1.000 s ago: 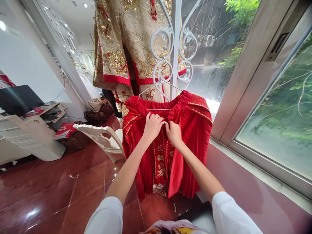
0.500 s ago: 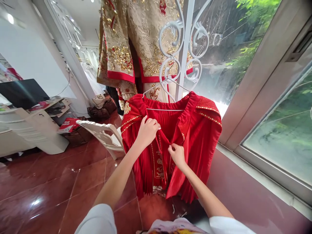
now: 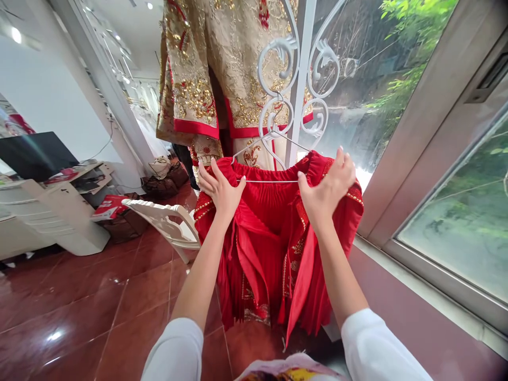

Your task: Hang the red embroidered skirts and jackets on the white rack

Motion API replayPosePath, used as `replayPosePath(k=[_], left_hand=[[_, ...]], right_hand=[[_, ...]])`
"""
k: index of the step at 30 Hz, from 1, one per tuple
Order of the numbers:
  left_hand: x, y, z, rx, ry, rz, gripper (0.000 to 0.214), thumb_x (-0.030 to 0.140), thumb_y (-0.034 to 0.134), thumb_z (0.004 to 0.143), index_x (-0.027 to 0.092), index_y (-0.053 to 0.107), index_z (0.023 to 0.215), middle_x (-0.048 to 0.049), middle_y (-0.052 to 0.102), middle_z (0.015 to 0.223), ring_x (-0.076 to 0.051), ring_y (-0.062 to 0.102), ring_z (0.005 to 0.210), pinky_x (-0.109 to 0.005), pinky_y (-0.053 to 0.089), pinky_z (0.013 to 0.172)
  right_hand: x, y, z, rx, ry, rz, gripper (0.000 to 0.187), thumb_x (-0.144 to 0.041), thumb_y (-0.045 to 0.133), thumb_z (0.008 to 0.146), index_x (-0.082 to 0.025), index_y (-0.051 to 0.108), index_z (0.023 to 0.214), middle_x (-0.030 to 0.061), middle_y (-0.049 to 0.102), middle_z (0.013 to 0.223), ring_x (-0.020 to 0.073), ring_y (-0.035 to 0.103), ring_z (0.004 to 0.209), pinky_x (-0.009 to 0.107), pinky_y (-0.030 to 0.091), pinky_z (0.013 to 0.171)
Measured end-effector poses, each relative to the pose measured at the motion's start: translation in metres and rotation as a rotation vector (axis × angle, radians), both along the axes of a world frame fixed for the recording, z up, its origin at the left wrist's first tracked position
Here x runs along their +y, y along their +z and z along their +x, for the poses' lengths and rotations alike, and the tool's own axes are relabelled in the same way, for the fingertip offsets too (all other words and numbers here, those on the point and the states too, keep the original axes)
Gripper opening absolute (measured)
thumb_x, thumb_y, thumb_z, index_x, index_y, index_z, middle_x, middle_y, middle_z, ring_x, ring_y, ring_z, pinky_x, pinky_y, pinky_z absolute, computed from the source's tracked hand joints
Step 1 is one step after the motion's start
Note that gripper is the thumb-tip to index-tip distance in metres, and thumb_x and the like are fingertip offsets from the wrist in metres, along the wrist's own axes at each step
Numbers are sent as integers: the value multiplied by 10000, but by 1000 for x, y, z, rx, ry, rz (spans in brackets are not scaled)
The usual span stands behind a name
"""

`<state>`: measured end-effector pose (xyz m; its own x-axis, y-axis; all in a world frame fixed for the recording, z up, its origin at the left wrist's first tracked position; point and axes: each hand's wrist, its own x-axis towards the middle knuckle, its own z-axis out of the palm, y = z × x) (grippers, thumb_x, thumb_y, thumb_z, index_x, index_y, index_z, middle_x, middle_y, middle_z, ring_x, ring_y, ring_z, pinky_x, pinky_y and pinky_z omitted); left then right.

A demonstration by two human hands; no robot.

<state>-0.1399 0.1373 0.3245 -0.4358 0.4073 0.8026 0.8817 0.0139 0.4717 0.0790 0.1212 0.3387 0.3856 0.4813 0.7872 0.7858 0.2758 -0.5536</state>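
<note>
A red pleated skirt (image 3: 257,254) with gold beaded trim hangs by its gathered waist from a thin wire hanger (image 3: 270,181). Its front panels are parted, and the red inner pleats show between them. Spread over the skirt's left shoulder-like fold is my left hand (image 3: 222,190), its thumb near the hanger bar. My right hand (image 3: 327,193) rests on the right side of the waist, fingers stretched upward and apart. Both palms face the cloth, so whatever lies beneath them is hidden.
White scrollwork metal (image 3: 278,58) carries the hanger. Behind it hangs a cream and gold embroidered garment (image 3: 242,90) with red borders. A white chair (image 3: 166,217) stands to the left; a window frame (image 3: 397,185) is at the right. A desk with a monitor (image 3: 37,156) is farther left.
Both hands have let go of the pinched front edges and moved outward and up to the sides of the waist. The front panels now hang farther apart.
</note>
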Motion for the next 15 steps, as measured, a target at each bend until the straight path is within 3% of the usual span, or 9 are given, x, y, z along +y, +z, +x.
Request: replayPosePath(k=[1,3,6,8,11,15], left_hand=[[4,1,-2,-23,22,-59,895,506,648,698,81,285,1397,-254,175,1483,-424,156,1364,-595,174,1075],[4,1,-11,-9,2,-168,860,514,589,752,103,241,1423,-240,200,1488,-408,198,1363,-576,210,1073],[-7,7,-32,130,-63,-268,632,361,508,831,148,324,1396,-193,397,1406,-340,395,1278,-472,336,1036],[-12,16,-46,206,-67,-325,540,256,474,831,116,397,1347,-208,520,1282,-333,509,1165,-441,405,963],[-11,38,-66,228,-96,-366,388,189,416,827,74,551,1173,-191,648,1021,-322,606,984,-426,451,873],[3,65,-100,33,-438,-470,238,123,416,765,73,648,790,-61,640,669,-232,629,751,-342,497,739]], right_hand=[[13,3,-2,-3,-31,-66,739,-431,588,752,-167,316,1387,205,226,1457,406,152,1347,662,232,986],[33,1,-1,-7,-60,-214,785,-392,604,730,-171,271,1406,220,104,1493,453,44,1353,744,153,940],[43,-5,12,-6,-82,-308,675,-286,547,750,-199,330,1384,213,165,1480,442,130,1337,741,155,930],[44,-2,27,4,-66,-276,560,-216,466,773,-194,419,1331,207,354,1383,386,315,1265,662,252,942],[50,11,60,0,55,-227,415,-149,387,769,-138,590,1130,160,600,1055,275,530,1011,471,391,894],[73,28,109,105,402,-405,319,-117,388,711,-112,661,877,47,606,664,153,535,645,281,445,668]])
